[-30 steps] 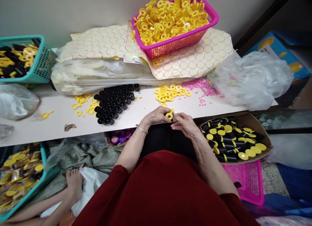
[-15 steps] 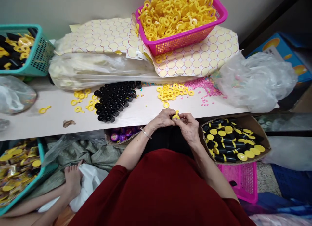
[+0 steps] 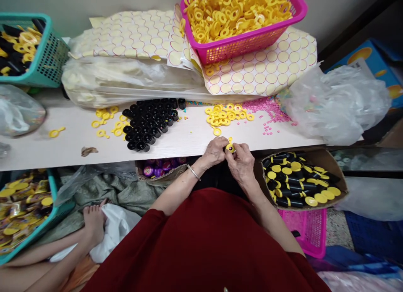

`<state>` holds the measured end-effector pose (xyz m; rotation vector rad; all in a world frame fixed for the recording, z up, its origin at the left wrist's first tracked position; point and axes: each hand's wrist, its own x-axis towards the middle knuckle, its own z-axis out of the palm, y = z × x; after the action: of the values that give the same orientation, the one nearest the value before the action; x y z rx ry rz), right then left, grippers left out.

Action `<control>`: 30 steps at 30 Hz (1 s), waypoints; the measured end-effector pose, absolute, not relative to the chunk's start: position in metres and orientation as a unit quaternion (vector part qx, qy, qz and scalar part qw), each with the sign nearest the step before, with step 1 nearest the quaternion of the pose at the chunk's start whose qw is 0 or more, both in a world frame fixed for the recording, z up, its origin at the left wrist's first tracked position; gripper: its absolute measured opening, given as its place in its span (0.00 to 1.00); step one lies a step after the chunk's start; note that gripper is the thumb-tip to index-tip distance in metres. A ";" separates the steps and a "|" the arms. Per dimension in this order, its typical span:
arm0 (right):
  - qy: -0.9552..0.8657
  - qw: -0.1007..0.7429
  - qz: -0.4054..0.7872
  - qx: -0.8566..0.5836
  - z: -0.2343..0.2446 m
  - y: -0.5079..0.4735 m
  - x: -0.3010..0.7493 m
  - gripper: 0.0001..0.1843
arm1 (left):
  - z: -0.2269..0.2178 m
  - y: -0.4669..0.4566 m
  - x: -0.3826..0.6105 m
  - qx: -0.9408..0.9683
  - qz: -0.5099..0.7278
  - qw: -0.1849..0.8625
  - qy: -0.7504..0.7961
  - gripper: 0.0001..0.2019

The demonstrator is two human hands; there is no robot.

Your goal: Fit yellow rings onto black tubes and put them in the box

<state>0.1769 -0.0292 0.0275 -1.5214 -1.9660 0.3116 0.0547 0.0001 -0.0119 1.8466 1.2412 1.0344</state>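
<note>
White worktable [image 3: 72, 147] along pale wall. Stacked sticker sheets [image 3: 261, 73] at back, pink basket [image 3: 248, 46] of yellow rings on top. Crumpled clear bag [image 3: 340, 103] at right end. Cardboard box [image 3: 341, 180] of black-and-yellow capped tubes below table edge, right. Cluster of black tubes [image 3: 151, 124] mid-table. Loose yellow rings [image 3: 225, 114] near pink beads [image 3: 266, 107]. Left hand [image 3: 214, 152] and right hand [image 3: 242, 162] together at table edge, fingertips of both pinching small yellow cap [image 3: 230, 147].
</note>
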 end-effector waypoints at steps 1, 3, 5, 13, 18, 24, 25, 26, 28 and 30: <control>-0.753 0.309 0.119 -0.569 0.028 -0.029 0.178 0.11 | -0.011 -0.001 0.055 0.706 0.389 0.339 0.485 0.06; -0.766 0.301 0.120 -0.555 0.030 -0.027 0.179 0.11 | -0.010 -0.002 0.057 0.703 0.374 0.343 0.499 0.06; -0.775 0.292 0.124 -0.546 0.031 -0.026 0.181 0.11 | -0.009 -0.003 0.059 0.696 0.367 0.349 0.509 0.06; -0.762 0.304 0.161 -0.548 0.029 -0.025 0.182 0.10 | 0.003 -0.001 0.046 0.599 0.401 0.508 0.471 0.05; -0.695 0.346 0.272 -0.569 0.032 -0.023 0.184 0.11 | 0.010 -0.005 0.044 0.447 0.437 0.645 0.440 0.15; -0.582 0.431 0.392 -0.567 0.029 -0.025 0.183 0.13 | 0.008 -0.009 0.059 0.490 0.461 0.537 0.509 0.16; -0.555 0.444 0.418 -0.565 0.027 -0.026 0.183 0.14 | 0.009 -0.009 0.059 0.493 0.459 0.532 0.512 0.15; -0.523 0.457 0.445 -0.566 0.025 -0.026 0.181 0.14 | 0.009 -0.010 0.059 0.498 0.457 0.528 0.514 0.15; -0.449 0.477 0.491 -0.573 0.021 -0.025 0.178 0.16 | 0.011 -0.011 0.059 0.502 0.456 0.521 0.518 0.15; -0.391 0.490 0.517 -0.582 0.017 -0.023 0.174 0.18 | 0.012 -0.011 0.060 0.497 0.463 0.518 0.520 0.15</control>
<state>0.1739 -0.0227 0.0174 -1.4140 -0.9488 1.2566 0.0599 -0.0112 0.0124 1.1922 1.2473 1.1111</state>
